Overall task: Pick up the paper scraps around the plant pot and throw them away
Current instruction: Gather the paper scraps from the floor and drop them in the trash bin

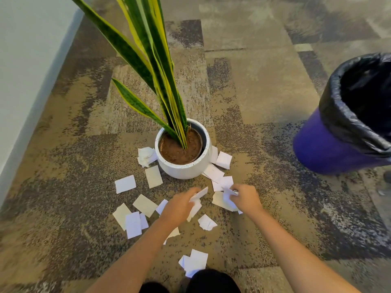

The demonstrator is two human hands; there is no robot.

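Observation:
A white plant pot [186, 169] with a tall snake plant [152, 66] stands on the carpet. Several white and cream paper scraps [125, 183] lie scattered around its front and sides. My left hand [179, 206] is closed on a white paper scrap [198, 194] just in front of the pot. Right of it, my right hand [245, 198] grips a crumpled white scrap [228, 199], above more scraps on the floor. A purple bin [330, 149] lined with a black bag stands at the right.
A pale wall [27, 70] runs along the left. Patterned brown and grey carpet [264, 92] covers the floor. My dark-clothed knees [211, 281] are at the bottom edge, beside a small pile of scraps [195, 262].

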